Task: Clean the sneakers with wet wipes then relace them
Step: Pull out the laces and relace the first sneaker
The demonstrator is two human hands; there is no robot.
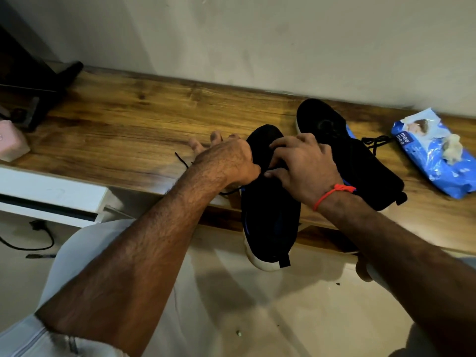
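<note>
A black sneaker with a white sole (270, 222) lies across the front edge of the wooden shelf (123, 130), its heel hanging over the floor. My left hand (226, 161) and my right hand (304, 166) meet over its lacing area and pinch its black lace (181, 159), whose loose end trails left on the wood. The second black sneaker (360, 161) lies just right of it, its lace (377, 143) spilling toward a blue wet-wipes pack (432, 155) with a crumpled used wipe (452, 148) on top.
A dark stand (38, 83) and a pink block (11, 140) sit at the shelf's left end. A white drawer unit (51, 197) is below left, with a black cable (38, 235) on the pale floor. A wall runs right behind the shelf.
</note>
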